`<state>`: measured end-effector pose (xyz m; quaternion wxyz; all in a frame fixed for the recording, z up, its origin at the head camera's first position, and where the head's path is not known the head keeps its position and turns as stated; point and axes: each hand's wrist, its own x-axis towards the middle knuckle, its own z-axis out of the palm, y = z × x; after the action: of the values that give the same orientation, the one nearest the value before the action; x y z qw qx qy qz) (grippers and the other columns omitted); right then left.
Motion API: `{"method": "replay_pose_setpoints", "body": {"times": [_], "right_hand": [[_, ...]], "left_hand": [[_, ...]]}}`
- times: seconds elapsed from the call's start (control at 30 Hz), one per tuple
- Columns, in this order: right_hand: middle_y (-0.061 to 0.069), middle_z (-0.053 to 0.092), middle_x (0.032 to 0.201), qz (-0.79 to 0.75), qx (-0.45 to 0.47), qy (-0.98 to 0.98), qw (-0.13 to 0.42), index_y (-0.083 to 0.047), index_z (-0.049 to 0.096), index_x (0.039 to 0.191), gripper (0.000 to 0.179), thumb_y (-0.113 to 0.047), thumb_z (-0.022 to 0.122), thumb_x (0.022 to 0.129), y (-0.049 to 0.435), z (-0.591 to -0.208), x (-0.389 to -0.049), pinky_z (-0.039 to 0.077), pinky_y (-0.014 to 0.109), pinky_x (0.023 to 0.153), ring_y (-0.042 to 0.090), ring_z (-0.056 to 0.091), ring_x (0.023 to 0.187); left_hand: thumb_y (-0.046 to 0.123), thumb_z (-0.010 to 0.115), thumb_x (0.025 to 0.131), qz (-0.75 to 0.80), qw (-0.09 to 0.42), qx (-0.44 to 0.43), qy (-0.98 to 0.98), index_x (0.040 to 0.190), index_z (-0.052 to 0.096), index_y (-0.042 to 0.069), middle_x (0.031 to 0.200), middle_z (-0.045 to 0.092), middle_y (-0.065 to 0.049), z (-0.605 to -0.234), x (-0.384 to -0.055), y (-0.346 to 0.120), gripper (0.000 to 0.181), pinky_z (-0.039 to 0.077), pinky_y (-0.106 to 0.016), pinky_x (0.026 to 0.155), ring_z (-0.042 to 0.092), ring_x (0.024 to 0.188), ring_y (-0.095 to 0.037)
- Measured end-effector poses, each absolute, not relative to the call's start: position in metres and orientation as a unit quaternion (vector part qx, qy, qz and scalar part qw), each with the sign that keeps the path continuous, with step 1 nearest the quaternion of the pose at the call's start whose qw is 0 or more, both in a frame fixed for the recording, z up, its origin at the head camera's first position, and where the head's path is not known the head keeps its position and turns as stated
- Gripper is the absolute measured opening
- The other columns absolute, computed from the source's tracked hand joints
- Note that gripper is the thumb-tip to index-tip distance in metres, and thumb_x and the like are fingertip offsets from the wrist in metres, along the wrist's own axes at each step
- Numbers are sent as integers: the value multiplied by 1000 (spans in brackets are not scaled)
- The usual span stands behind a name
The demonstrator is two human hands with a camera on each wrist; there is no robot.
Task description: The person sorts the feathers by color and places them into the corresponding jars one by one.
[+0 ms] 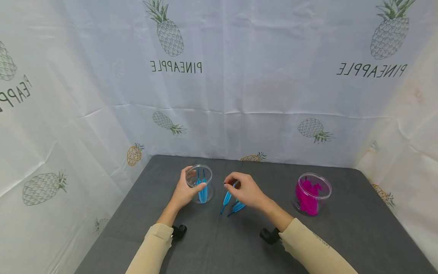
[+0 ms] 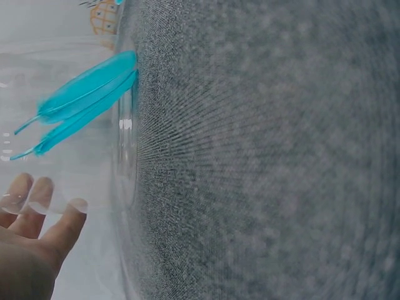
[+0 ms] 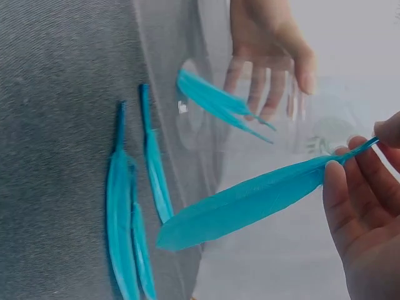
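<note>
My left hand grips a clear round jar at its side, thumb near the rim. Two blue feathers lean inside the jar, quills upward; the left wrist view shows the same feathers through the clear wall. To the right of the jar, my right hand pinches another blue feather by its quill, between thumb and fingertips. Its vane points away from the hand in the right wrist view. Loose blue feathers lie on the dark cloth below that hand, partly hidden by it in the head view.
A second clear jar holding magenta feathers stands on the right of the grey-covered table. White curtains printed with pineapples hang behind the table and at both sides. Black wrist devices sit under the sleeves.
</note>
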<state>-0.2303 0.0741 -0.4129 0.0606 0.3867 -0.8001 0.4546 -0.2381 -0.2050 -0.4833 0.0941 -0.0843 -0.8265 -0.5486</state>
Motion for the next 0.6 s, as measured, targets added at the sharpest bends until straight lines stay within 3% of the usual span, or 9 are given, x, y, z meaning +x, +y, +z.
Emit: {"method": "replay_pose_setpoints", "body": {"times": [0.6], "right_hand": [[0, 69, 100, 505, 346, -788, 65, -11, 70, 106, 7, -13, 67, 100, 68, -388, -233, 56, 39, 74, 18, 65, 85]], "left_hand": [[32, 79, 90, -544, 94, -85, -829, 157, 21, 12, 154, 40, -18, -481, -237, -204, 90, 37, -57, 112, 38, 143, -36]]}}
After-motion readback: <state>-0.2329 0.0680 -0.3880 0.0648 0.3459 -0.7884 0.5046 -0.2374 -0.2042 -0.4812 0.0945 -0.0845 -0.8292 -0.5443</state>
